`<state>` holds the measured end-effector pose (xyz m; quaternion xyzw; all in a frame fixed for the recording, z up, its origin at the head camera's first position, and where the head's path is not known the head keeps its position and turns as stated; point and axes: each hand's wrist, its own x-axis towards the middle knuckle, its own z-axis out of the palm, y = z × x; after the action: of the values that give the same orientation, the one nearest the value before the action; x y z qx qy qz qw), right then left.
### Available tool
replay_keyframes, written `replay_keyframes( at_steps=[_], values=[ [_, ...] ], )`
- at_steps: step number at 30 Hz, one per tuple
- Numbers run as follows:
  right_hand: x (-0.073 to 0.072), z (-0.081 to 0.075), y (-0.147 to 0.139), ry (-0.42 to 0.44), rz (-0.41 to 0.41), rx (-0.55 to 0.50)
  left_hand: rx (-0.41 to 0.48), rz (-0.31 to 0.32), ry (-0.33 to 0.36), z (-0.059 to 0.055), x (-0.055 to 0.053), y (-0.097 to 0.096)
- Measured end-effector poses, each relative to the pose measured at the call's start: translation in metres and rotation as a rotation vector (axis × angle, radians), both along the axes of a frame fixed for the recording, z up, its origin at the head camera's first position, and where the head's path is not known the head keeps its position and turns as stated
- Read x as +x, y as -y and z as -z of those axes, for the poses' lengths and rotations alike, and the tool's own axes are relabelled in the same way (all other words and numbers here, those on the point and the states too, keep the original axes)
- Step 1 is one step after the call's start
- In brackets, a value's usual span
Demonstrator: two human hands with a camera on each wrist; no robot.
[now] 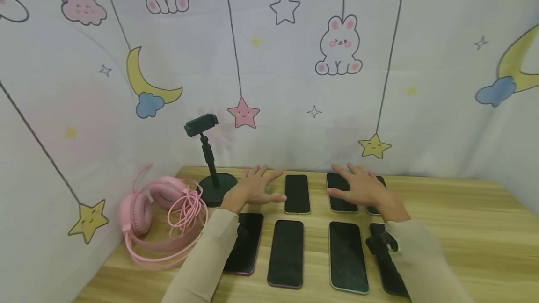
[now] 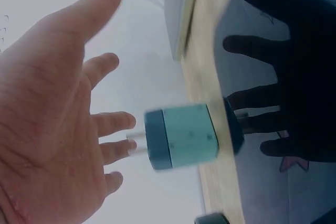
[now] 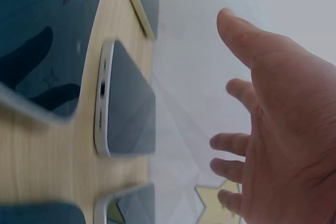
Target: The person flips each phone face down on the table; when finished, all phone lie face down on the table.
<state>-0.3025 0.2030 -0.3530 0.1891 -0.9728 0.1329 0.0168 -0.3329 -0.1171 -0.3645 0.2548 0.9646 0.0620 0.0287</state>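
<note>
My left hand (image 1: 253, 188) hovers over the table's back left part, fingers spread and nothing held. Beyond its fingers in the left wrist view stands a teal and dark two-pin plug adapter (image 2: 184, 137), which my hand hides in the head view. To the right of that hand lies a black-screened smartphone (image 1: 297, 194). My right hand (image 1: 360, 188), fingers also spread, hangs above a second smartphone (image 1: 340, 198) and partly covers a third smartphone (image 1: 373, 210). In the right wrist view, a silver-edged smartphone (image 3: 131, 103) lies left of the fingers. Dark screens mirror both hands.
Several more smartphones (image 1: 286, 254) form a front row, the outer ones partly beneath my forearms. Pink headphones (image 1: 141, 214) with a coiled cable lie at the left. Behind them stands a black phone stand (image 1: 214, 186). A cartoon-printed cloth (image 1: 286, 74) closes off the wooden table's (image 1: 463, 228) back.
</note>
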Motion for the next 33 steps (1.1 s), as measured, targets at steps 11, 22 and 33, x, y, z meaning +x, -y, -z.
replay_keyframes(
  at_steps=[11,22,33],
  values=[
    [-0.005,0.007,0.026,0.082,-0.061,-0.059,0.178,0.143,0.143,0.003,0.002,-0.025],
    [-0.010,0.014,0.044,0.190,-0.191,-0.183,0.223,0.141,0.259,0.005,-0.001,-0.037],
    [-0.010,0.020,0.053,0.274,-0.212,-0.140,0.228,0.126,0.316,0.009,-0.006,-0.025]
  ],
)
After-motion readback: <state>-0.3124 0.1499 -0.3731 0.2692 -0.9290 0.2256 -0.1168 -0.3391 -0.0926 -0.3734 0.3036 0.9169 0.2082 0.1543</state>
